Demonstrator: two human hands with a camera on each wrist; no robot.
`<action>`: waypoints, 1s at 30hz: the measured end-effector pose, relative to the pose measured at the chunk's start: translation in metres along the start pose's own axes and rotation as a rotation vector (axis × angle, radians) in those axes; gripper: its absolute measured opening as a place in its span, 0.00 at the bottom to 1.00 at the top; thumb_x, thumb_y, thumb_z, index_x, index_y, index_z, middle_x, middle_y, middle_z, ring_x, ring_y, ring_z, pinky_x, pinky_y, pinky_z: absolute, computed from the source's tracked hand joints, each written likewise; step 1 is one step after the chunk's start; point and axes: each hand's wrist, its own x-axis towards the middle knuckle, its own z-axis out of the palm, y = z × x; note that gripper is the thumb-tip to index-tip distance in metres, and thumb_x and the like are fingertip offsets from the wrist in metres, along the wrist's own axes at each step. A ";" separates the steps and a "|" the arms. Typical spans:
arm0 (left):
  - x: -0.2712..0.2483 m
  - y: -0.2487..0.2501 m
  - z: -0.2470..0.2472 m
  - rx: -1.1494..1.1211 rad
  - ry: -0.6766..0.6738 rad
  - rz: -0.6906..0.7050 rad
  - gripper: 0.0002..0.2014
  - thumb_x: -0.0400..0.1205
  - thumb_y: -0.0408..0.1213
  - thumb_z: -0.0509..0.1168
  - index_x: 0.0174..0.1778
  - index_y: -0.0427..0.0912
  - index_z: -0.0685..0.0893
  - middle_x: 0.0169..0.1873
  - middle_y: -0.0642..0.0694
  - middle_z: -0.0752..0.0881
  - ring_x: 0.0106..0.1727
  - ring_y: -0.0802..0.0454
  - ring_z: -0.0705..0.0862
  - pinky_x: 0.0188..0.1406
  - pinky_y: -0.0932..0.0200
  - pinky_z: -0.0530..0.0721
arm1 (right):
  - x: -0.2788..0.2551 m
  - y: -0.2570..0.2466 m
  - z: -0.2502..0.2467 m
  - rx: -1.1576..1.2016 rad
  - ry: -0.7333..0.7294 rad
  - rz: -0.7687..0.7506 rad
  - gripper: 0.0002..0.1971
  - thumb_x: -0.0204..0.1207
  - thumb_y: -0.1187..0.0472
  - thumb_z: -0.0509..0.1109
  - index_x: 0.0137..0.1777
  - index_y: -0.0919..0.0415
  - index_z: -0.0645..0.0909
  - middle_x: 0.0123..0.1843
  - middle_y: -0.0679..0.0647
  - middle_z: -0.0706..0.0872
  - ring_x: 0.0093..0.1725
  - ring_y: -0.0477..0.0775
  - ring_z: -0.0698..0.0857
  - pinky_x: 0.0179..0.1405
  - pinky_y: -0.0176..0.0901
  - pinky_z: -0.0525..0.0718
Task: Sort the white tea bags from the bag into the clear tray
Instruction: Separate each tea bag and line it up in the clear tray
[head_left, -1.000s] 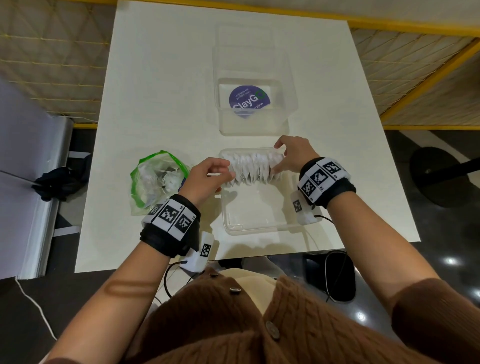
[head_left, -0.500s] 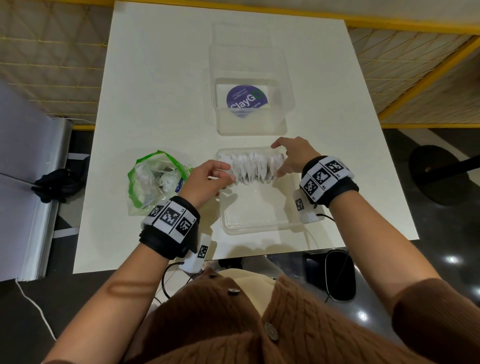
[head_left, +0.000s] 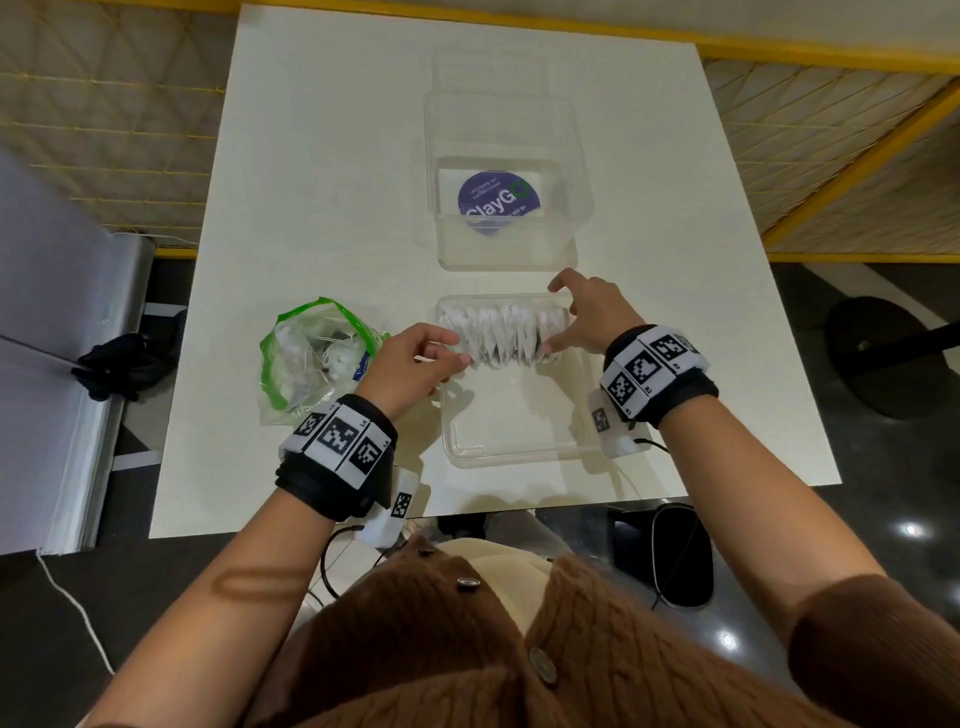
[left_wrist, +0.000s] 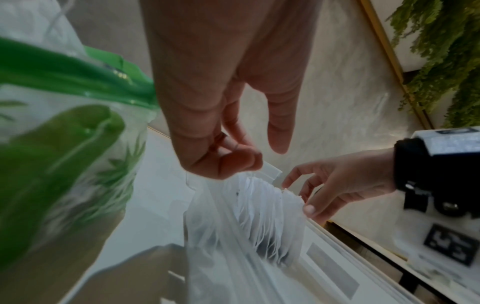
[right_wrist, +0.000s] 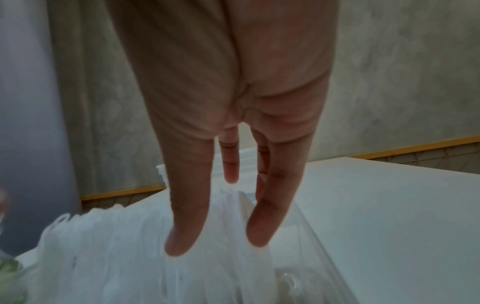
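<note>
Since the row must stand upright: white tea bags packed on edge along the far wall of the clear tray; both hands bracket them
Left hand: grip pinching a small white tab at the row's left end
Right hand: fingers straight and spread, resting against the right end
Bag: on the worktop, left of the tray, more tea bags inside

The left hand hides the tea bag row's left end; the bag's print is blurred.
</note>
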 end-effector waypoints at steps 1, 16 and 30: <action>-0.001 -0.001 0.000 0.029 -0.006 -0.006 0.06 0.77 0.32 0.71 0.46 0.44 0.81 0.31 0.53 0.77 0.33 0.57 0.79 0.26 0.71 0.77 | -0.004 0.002 -0.003 0.019 0.012 0.002 0.36 0.63 0.61 0.82 0.70 0.59 0.68 0.57 0.61 0.76 0.58 0.59 0.77 0.50 0.42 0.72; -0.010 -0.024 0.004 0.339 -0.090 -0.250 0.25 0.80 0.33 0.67 0.72 0.34 0.69 0.41 0.45 0.79 0.38 0.46 0.83 0.37 0.57 0.88 | -0.018 -0.014 0.034 -0.294 -0.404 -0.087 0.18 0.81 0.62 0.62 0.69 0.66 0.76 0.70 0.59 0.78 0.69 0.59 0.76 0.63 0.41 0.73; -0.013 -0.027 0.004 0.287 -0.062 -0.231 0.21 0.81 0.30 0.66 0.70 0.33 0.74 0.36 0.47 0.82 0.35 0.49 0.84 0.38 0.59 0.87 | -0.011 -0.017 0.047 -0.277 -0.398 -0.142 0.06 0.82 0.58 0.62 0.52 0.56 0.79 0.52 0.50 0.81 0.58 0.57 0.77 0.50 0.35 0.75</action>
